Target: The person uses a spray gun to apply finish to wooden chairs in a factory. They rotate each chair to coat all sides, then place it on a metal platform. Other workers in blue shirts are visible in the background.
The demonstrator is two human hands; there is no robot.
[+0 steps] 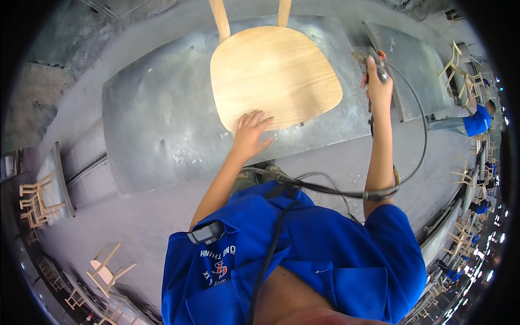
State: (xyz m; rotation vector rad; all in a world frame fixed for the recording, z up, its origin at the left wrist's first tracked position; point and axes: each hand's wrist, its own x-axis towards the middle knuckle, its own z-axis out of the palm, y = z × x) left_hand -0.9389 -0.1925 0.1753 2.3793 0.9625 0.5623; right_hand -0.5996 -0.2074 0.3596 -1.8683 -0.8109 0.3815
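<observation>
A pale wooden chair (273, 76) lies on the grey table, its seat facing up and two of its legs or posts pointing away at the far edge. My left hand (252, 130) rests on the seat's near left edge, with fingers spread over the wood and the thumb apart. Off to the right, over the table's right end, my right hand (380, 91) is wrapped round a spray gun (382, 71) with a metal body. A grey hose (421, 124) curves from the gun down along my right forearm. Part of the gun is hidden by my fingers.
The metal-topped table (157, 119) stands before me. Another table (414, 65) stands to the right; beyond it a person in blue (476, 120) is beside a chair frame. Chair frames (39, 200) stand at the left, and another (107, 269) sits lower left.
</observation>
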